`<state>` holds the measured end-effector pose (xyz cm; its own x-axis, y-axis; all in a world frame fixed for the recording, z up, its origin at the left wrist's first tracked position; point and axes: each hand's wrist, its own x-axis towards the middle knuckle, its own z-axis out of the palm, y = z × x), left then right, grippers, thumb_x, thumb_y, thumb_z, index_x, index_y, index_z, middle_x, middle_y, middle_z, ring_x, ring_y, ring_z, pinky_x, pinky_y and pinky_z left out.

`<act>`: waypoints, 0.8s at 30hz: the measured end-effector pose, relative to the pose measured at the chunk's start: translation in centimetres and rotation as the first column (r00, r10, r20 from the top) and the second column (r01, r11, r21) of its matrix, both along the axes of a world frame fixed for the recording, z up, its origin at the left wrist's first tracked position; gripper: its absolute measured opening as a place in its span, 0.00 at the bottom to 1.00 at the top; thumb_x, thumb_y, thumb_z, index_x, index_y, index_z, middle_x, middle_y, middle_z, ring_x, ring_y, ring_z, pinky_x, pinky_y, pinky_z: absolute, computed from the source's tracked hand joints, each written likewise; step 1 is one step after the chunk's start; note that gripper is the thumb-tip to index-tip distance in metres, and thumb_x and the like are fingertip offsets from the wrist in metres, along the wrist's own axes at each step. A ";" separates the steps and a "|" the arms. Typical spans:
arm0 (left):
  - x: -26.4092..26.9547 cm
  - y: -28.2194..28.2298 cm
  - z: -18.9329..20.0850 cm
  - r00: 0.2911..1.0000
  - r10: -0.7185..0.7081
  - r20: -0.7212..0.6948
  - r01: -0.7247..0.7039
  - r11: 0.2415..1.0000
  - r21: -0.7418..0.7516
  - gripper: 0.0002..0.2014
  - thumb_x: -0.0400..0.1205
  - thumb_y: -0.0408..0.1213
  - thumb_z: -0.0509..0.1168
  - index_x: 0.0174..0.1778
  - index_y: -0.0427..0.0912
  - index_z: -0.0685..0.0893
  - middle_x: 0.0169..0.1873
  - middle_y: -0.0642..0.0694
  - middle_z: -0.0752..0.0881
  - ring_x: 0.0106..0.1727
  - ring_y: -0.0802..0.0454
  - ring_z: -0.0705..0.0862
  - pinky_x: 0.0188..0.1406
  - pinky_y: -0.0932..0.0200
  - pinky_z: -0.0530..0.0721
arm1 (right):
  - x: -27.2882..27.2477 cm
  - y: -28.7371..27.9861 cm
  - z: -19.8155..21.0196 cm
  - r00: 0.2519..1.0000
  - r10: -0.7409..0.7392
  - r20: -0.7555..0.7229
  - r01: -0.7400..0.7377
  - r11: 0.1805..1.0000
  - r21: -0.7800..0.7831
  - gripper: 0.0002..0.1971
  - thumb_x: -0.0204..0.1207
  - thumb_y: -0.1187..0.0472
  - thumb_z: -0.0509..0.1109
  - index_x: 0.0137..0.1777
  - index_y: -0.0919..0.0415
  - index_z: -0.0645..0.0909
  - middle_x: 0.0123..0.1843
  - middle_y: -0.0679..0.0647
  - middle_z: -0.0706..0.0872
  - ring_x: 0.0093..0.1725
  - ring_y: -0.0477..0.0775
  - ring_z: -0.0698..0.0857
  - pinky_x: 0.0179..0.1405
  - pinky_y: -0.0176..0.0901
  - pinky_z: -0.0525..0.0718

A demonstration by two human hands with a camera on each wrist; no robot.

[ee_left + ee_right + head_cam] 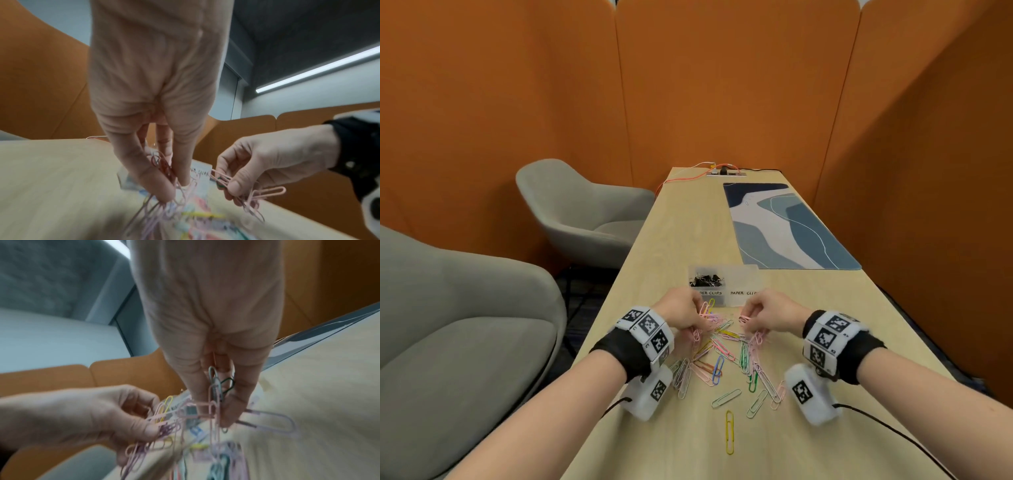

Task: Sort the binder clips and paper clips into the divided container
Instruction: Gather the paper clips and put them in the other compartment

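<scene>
1. Enclosed by tall orange partition panels (pixel 722 85) on three sides, meeting in vertical seams.
2. Long light-wood table (pixel 681 219) running away toward the far panel.
3. Blue, grey and white patterned desk mat (pixel 787 226) lying on the right half of the table, far end.
4. Power strip (pixel 726 174) at the far edge, with orange, white and black cables (pixel 681 180) plugged in or trailing off.
5. Two grey upholstered armchairs on the left: one far (pixel 582 212), one near (pixel 458 325).
6. Dark carpeted floor (pixel 585 301) between chairs and table.
7. Overhead in the left wrist view: dark ceiling with a linear light strip (pixel 316 71), pale grey wall below.
</scene>
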<state>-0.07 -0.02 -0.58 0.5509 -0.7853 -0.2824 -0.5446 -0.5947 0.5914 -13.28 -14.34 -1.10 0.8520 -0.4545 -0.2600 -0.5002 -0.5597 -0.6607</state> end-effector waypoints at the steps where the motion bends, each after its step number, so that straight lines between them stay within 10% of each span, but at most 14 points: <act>1: 0.2 0.0 0.3 0.999 0.011 -0.046 -0.012 1.000 -0.026 0.14 0.74 0.30 0.75 0.36 0.42 0.74 0.27 0.45 0.84 0.21 0.56 0.84 0.27 0.62 0.83 | -0.1 -0.3 0.5 1.000 -0.018 0.026 0.016 0.998 0.067 0.10 0.68 0.75 0.75 0.37 0.61 0.81 0.32 0.56 0.84 0.24 0.46 0.83 0.25 0.33 0.83; 8: 1.2 0.2 2.3 0.972 0.007 -0.235 -0.049 0.984 -0.174 0.15 0.75 0.25 0.74 0.35 0.40 0.72 0.29 0.39 0.83 0.15 0.58 0.84 0.17 0.70 0.82 | 1.5 -2.1 5.0 0.977 -0.141 0.163 0.080 0.940 0.331 0.08 0.70 0.79 0.71 0.38 0.68 0.80 0.35 0.61 0.82 0.31 0.53 0.83 0.26 0.35 0.84; 18: 1.9 -0.5 2.5 0.965 -0.048 -0.258 -0.008 0.977 -0.213 0.14 0.74 0.28 0.75 0.32 0.41 0.75 0.33 0.38 0.85 0.21 0.55 0.86 0.28 0.65 0.87 | 7.1 -4.6 3.6 0.935 -0.315 0.163 0.302 0.948 0.103 0.11 0.70 0.75 0.74 0.30 0.62 0.81 0.31 0.60 0.83 0.29 0.54 0.83 0.42 0.46 0.90; 24: 1.9 -2.8 4.7 0.951 -0.032 -0.308 -0.048 0.967 -0.250 0.12 0.74 0.26 0.74 0.37 0.39 0.76 0.32 0.39 0.86 0.18 0.57 0.85 0.23 0.68 0.86 | 5.6 -4.3 4.0 0.952 -0.265 0.150 0.272 0.962 -0.030 0.14 0.76 0.73 0.60 0.52 0.72 0.87 0.41 0.62 0.84 0.40 0.61 0.85 0.55 0.53 0.88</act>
